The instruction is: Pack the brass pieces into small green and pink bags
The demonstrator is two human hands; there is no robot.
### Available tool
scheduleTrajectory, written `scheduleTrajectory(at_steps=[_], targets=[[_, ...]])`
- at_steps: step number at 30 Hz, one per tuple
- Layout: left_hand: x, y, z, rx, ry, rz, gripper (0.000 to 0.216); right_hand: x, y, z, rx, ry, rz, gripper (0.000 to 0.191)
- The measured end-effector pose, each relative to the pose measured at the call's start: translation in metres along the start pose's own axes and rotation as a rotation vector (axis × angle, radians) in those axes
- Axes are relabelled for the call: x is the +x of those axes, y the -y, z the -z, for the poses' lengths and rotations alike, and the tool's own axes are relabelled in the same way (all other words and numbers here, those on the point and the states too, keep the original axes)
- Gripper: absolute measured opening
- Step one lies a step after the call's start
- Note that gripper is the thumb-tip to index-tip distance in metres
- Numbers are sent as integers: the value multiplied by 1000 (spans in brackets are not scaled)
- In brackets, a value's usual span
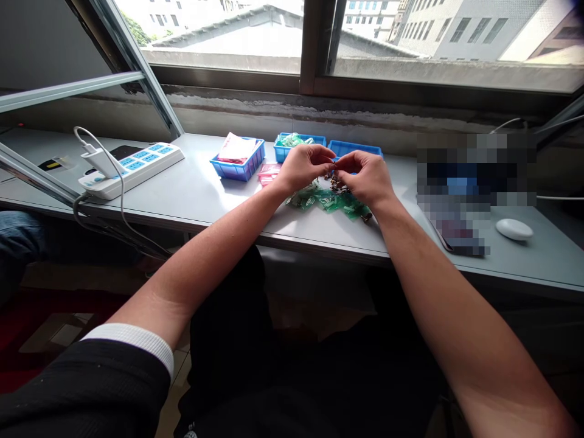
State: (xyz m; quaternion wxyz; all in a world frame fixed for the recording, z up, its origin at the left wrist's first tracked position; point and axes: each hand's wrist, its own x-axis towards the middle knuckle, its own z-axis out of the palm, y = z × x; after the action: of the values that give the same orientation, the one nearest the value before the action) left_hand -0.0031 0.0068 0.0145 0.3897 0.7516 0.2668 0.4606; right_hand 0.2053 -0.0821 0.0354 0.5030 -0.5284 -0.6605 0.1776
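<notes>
My left hand (303, 165) and my right hand (365, 176) meet above the grey table (196, 191), fingertips pinched together on something tiny that I cannot make out. Directly under them lies a heap of small green packets (335, 202) with some dark little parts mixed in. A pink packet (268, 173) lies just left of my left hand. Behind the hands stand three blue trays: one (238, 165) holding white and red packets, one (298, 143) with green packets, and one (354, 148) whose contents are hidden by my hands.
A white and blue power strip (132, 167) with a plugged-in charger and cables sits at the left. A white mouse (514, 229) lies at the right, beside a blurred-out area. A window and its sill run behind the table.
</notes>
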Motion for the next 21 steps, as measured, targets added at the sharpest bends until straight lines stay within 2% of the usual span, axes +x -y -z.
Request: scheduleTrajectory(at_steps=[3, 9, 12, 16, 19, 21], targets=[[1, 4, -1, -42, -2, -14, 33, 1, -1, 0, 13, -41, -19, 12], [5, 10, -2, -37, 25, -89, 35, 4, -9, -2, 88, -42, -57, 19], [9, 11, -2, -62, 3, -116, 38, 6, -12, -3, 119, -33, -70, 21], [12, 13, -1, -88, -65, -85, 43, 7, -15, -3, 128, -34, -13, 30], [11, 12, -2, -55, -85, -44, 38, 8, -15, -4, 163, -53, 1, 27], [8, 8, -2, -33, -71, -13, 26, 8, -14, -5, 177, -80, -7, 21]])
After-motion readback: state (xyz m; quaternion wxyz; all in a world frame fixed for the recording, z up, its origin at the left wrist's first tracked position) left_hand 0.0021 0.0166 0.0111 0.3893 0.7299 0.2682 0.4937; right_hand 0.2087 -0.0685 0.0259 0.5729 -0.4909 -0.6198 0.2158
